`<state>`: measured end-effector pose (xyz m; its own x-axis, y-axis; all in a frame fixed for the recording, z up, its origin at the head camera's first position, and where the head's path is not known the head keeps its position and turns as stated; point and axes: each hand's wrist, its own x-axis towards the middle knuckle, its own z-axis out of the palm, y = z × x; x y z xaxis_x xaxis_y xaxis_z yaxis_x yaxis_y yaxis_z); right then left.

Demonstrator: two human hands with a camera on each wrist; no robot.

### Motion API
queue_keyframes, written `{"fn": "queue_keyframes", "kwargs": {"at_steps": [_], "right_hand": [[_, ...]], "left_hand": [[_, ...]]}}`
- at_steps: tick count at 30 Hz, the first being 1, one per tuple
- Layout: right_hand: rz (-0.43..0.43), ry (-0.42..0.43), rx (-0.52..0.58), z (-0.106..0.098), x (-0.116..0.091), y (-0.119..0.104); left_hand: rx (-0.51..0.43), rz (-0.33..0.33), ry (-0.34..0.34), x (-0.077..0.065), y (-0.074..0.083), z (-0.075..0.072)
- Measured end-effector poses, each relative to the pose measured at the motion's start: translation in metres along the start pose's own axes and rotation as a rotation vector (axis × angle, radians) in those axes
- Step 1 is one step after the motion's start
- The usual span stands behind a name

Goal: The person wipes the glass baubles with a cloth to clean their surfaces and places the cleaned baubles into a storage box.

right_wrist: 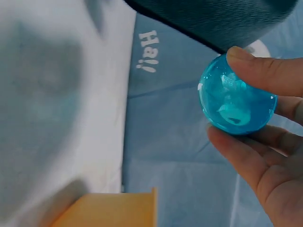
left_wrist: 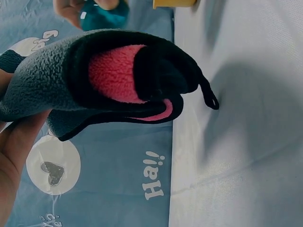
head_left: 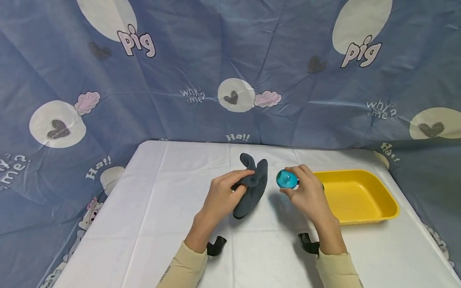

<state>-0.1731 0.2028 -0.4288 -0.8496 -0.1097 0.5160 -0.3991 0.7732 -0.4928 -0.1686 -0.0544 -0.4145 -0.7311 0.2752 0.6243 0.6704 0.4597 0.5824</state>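
Note:
My left hand pinches a dark grey fleecy cloth above the table. In the left wrist view the folded cloth shows black edging, a pink inner side and a small black hanging loop. To its right, my right hand grips a glossy, see-through blue object with a round end. Thumb and fingers close around that blue object in the right wrist view; a bit of green shows past the hand in the head view. Its full shape is hidden. Cloth and blue object are apart in the head view.
A yellow plastic tray stands on the table just right of my right hand. White cloth covers the table. Behind and beside it hangs a blue printed curtain. Black wrist mounts sit under both wrists.

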Motion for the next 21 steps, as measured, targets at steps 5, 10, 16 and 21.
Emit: {"fn": "queue_keyframes", "kwargs": {"at_steps": [5, 10, 16, 21], "right_hand": [[-0.026, 0.042, 0.021, -0.008, 0.002, -0.008], [-0.044, 0.064, 0.039, -0.013, 0.003, -0.013], [-0.082, 0.08, 0.052, -0.016, 0.003, -0.019], [-0.119, 0.091, 0.071, -0.018, 0.002, -0.024]], "left_hand": [[0.003, -0.006, 0.002, 0.0, 0.0, -0.001], [0.006, -0.022, -0.002, 0.0, 0.0, -0.001], [0.002, -0.02, 0.004, 0.0, 0.0, -0.001], [0.0, -0.004, 0.023, 0.001, 0.001, -0.002]]}}
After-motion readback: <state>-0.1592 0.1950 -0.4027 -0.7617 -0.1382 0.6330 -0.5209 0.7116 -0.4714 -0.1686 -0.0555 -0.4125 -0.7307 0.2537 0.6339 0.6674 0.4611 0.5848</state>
